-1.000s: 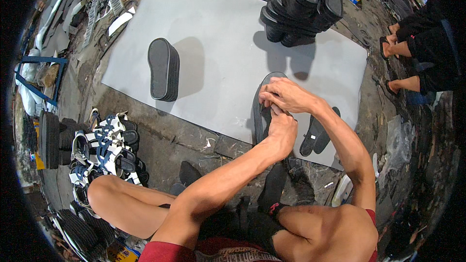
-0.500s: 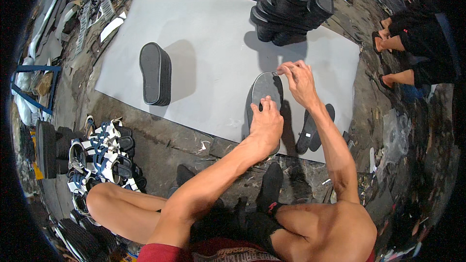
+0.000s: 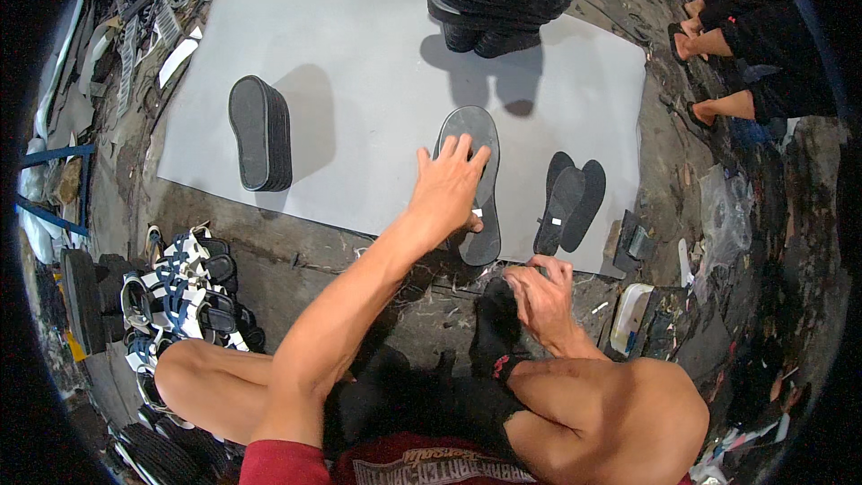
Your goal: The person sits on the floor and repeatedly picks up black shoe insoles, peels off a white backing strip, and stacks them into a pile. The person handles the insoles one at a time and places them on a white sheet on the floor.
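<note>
A dark grey shoe sole (image 3: 486, 193) lies lengthwise near the front edge of a light grey sheet. My left hand (image 3: 446, 184) rests on it with fingers spread over its wider upper half, the thumb lower down beside a small white mark. Just below and right of the heel end, my right hand (image 3: 541, 296) is closed, fingertips pinched together. Whatever they hold is too small to make out. To the right lie thin black insoles (image 3: 567, 199), overlapping, one with a small white label.
On the sheet (image 3: 359, 54) stand a stack of black soles (image 3: 260, 135) at left and a taller pile (image 3: 503, 0) at the back. White and navy sandals (image 3: 193, 283) are heaped near my left knee. Another person's feet (image 3: 705, 112) are at the far right. Scraps litter the ground.
My right hand has moved from the sole's far end toward me, past its heel. My left hand has shifted up the sole, fingers spreading wider. The whole view has shifted slightly.
</note>
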The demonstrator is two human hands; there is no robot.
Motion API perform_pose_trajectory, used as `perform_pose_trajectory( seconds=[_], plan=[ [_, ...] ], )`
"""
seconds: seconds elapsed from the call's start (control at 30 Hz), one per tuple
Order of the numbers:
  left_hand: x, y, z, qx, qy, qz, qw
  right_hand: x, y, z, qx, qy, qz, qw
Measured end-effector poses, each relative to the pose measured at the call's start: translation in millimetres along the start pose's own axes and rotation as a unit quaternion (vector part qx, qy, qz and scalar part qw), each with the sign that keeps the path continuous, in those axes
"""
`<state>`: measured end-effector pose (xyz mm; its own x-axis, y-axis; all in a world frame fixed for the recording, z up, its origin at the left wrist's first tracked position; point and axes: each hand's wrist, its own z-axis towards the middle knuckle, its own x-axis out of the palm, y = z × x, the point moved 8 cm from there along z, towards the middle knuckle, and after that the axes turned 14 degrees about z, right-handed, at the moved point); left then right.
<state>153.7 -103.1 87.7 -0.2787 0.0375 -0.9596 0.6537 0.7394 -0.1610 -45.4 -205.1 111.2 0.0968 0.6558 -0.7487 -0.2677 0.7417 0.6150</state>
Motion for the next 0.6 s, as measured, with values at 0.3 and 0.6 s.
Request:
perform_pose_trajectory(
  seconds=[0.3, 0.6],
  plan=[
    [35.4, -12.4, 90.0, 0.088, 0.104, 0.193, 0.972, 50.3, 5.4, 85.0, -0.036, -0.060, 0.078, 0.994],
    [21.7, -20.6, 76.1, 0.128, 0.116, 0.238, 0.956, 71.4, -16.7, 89.8, -0.013, -0.037, 0.009, 0.999]
  ],
)
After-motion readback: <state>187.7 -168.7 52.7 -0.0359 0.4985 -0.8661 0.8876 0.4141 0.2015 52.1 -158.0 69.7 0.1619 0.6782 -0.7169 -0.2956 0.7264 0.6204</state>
